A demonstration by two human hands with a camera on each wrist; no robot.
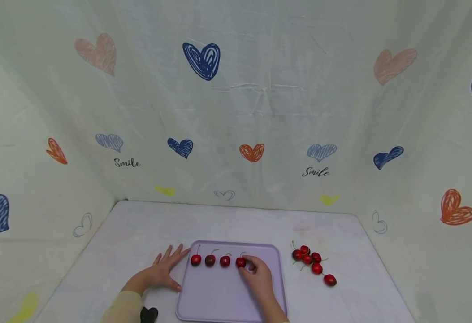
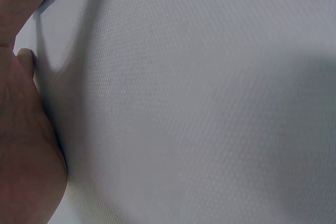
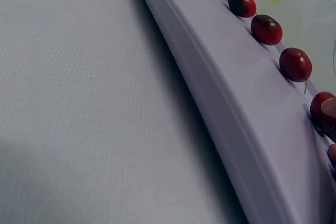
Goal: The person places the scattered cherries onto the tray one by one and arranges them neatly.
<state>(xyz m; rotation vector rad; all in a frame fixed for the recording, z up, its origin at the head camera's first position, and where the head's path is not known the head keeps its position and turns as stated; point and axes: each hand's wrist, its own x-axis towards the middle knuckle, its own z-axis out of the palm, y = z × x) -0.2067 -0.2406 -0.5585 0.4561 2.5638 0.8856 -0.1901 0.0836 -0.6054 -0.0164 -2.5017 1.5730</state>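
A lilac tray (image 1: 209,296) lies on the table, with several red cherries in a row along its far side. At the right end of that row, my right hand (image 1: 259,277) pinches a cherry (image 1: 240,262) between thumb and fingers, close over the tray. In the right wrist view a thumb covers part of this cherry (image 3: 319,109). A dark red patch shows beneath the curled fingers, partly hidden. My left hand (image 1: 161,272) rests with fingers spread at the tray's left side, its thumb and a fingertip right at the rim.
Right of the tray, a loose group of cherries (image 1: 307,259) with stems lies on the table (image 1: 357,296). One cherry (image 1: 330,280) sits nearer the front. A black heart-shaped object (image 1: 149,314) is by the left sleeve. A curtain (image 1: 260,112) printed with hearts hangs behind.
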